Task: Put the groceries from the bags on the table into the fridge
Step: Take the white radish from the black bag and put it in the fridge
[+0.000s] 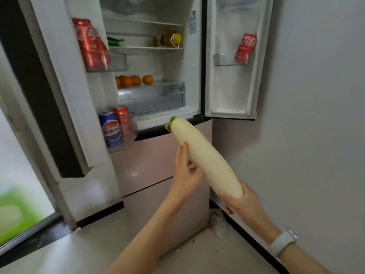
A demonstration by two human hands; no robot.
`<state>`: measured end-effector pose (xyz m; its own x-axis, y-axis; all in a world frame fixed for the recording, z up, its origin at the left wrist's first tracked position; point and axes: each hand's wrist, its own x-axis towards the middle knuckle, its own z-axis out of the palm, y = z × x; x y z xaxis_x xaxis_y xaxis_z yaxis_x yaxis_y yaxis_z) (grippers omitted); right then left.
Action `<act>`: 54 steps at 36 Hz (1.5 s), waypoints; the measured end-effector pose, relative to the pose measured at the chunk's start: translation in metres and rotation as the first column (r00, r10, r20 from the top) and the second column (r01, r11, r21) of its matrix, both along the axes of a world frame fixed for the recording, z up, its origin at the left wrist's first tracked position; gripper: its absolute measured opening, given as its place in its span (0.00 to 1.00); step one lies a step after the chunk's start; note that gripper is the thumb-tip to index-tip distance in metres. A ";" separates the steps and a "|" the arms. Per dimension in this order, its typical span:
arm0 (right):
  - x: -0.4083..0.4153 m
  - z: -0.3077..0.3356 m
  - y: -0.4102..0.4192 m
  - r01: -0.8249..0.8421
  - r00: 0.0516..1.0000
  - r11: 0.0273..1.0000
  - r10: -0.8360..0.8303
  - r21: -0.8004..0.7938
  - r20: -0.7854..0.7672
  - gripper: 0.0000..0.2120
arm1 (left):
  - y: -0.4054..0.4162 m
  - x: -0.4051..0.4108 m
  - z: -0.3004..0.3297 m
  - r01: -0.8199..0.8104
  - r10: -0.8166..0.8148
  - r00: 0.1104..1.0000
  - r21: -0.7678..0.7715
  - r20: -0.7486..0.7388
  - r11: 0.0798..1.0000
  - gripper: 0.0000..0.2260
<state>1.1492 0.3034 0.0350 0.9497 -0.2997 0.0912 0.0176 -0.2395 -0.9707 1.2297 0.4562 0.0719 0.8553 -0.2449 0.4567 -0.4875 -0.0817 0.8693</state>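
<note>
Open fridge (199,76) (pale walls (316,115), tiled floor (98,244)).

Long white radish (205,157) tilted before open fridge (158,62)

Both bare forearms reached forward and upward from the lower edge of the view. The left hand (185,173) was raised, palm turned toward the right, fingers straight and loosely spread, with the thumb tip and fingertips resting against the side of a long white radish (205,157), which lay just right of those fingers. The right hand (240,202) sat lower and nearer, fingers and thumb curled round the radish's blunt end, which stuck out above the fingertips. The right wrist wore a pale watch (283,242).
</note>
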 end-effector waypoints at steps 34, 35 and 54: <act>0.576 0.191 -0.060 -0.041 0.952 0.987 0.086 -0.157 0.293 0.26 | -0.088 0.554 0.185 -0.312 0.314 0.949 -0.054 0.035 0.948 0.28; 0.589 0.195 -0.058 -0.026 0.954 0.985 0.076 -0.171 0.291 0.27 | -0.087 0.565 0.188 -0.329 0.331 0.943 -0.036 0.044 0.944 0.27; 0.788 0.237 -0.006 0.146 0.982 0.714 -0.023 -0.685 0.185 0.29 | 0.022 0.717 0.175 -0.600 0.375 0.753 0.798 0.540 0.055 0.25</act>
